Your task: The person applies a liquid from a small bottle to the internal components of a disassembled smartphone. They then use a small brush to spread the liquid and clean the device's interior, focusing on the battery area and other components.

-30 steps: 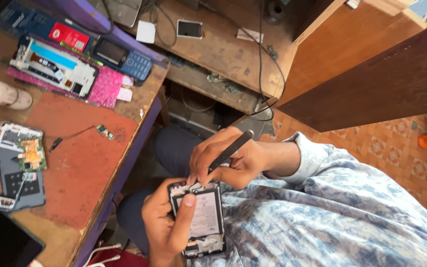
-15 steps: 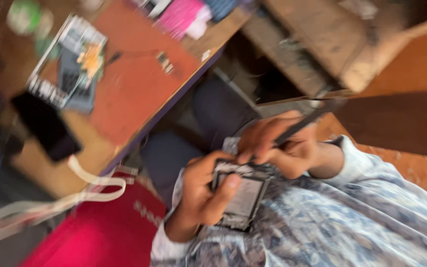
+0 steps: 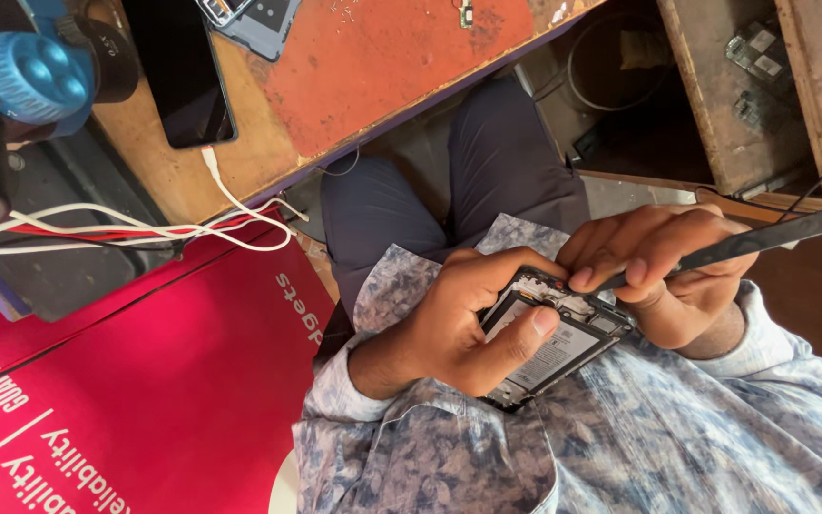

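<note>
Right now my left hand (image 3: 463,328) is wrapped around an opened smartphone (image 3: 549,347), its back cover off so the battery and frame face up at me. My fingers curl under the body and my thumb (image 3: 523,333) lies across the battery, which pins the phone steady against my lap in the lower middle of the frame instead of leaving it loose on the worktop (image 3: 268,124). Holding it this close and tilted towards me lets me see the top edge, where the small parts sit.

My right hand (image 3: 663,276) is closed in a pencil-like pinch on a thin dark pry tool (image 3: 744,245), whose long handle runs off towards the right edge of the frame. Its tip comes down at the phone's upper end, just beside my left fingertips; I cannot tell exactly which part it touches. Gripping it near the tip gives me fine control rather than force.

At the upper left of the frame a black phone (image 3: 178,71) lies face up on the worktop with a white cable (image 3: 230,195) plugged in, kept well apart from my hands. Beside it at the top edge another opened phone body (image 3: 254,17) is partly cut off. A blue knobbed device (image 3: 26,76) stands at the far upper left, and a red printed box (image 3: 135,400) fills the lower left.
</note>
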